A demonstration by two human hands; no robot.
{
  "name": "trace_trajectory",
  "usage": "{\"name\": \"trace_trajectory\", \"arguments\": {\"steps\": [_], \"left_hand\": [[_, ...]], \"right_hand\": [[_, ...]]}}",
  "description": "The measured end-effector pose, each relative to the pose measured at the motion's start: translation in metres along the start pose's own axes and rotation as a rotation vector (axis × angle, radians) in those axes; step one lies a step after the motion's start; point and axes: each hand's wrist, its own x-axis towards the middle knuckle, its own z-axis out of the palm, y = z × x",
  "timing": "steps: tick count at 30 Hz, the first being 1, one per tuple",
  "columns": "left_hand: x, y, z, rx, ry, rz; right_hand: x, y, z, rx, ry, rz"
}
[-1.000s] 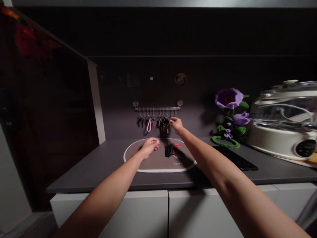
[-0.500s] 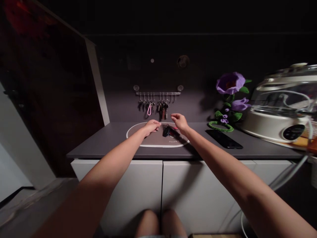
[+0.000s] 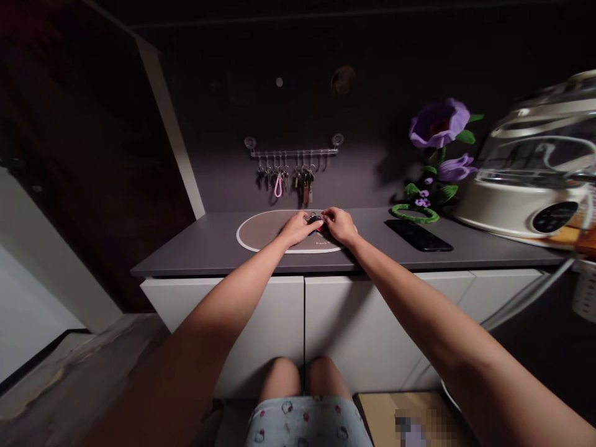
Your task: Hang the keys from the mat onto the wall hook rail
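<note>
We have the left hand (image 3: pixel 295 228) and right hand (image 3: pixel 339 225) half-closed, meeting over the keys (image 3: pixel 315 221) at the middle of the mat (image 3: pixel 257 231); can't tell if either is gripping them

Dark grey countertop (image 3: pixel 195 248), matte, running across the view. Oval mat (image 3: pixel 258 233) lies flat near the middle, tan with a white rim, close to the front edge. To its right, a black phone (image 3: pixel 418 236) lies flat, angled a little, near the edge too. Just behind that, an artificial purple flower (image 3: pixel 440 124) stands on a looped green base. Far right end, against the wall, a cream cooker (image 3: pixel 516 214) with a clear lid; a yellow item (image 3: pixel 563 236) sits at its foot, too blurred to tell.
</note>
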Motion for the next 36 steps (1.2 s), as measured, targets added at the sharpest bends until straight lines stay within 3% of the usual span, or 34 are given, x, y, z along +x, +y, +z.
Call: {"name": "trace_trajectory", "arguments": {"steps": [6,15,25,36], "left_hand": [[0.0006,-0.0027,0.0014,0.069,-0.046,0.079],[0.004,-0.0065,-0.0009,-0.056,-0.036,0.055],[0.006,-0.0055,-0.0026,-0.057,0.074,0.0],[0.0085,-0.0039,-0.0064,-0.524,0.108,-0.164]], "right_hand": [[0.0026,0.0021,0.0025,-0.018,0.006,0.047],[0.0019,-0.0019,0.0013,-0.03,-0.005,0.038],[0.0017,-0.0032,0.0008,-0.021,-0.024,0.038],[0.0001,-0.0026,0.0006,-0.002,-0.028,-0.005]]}}
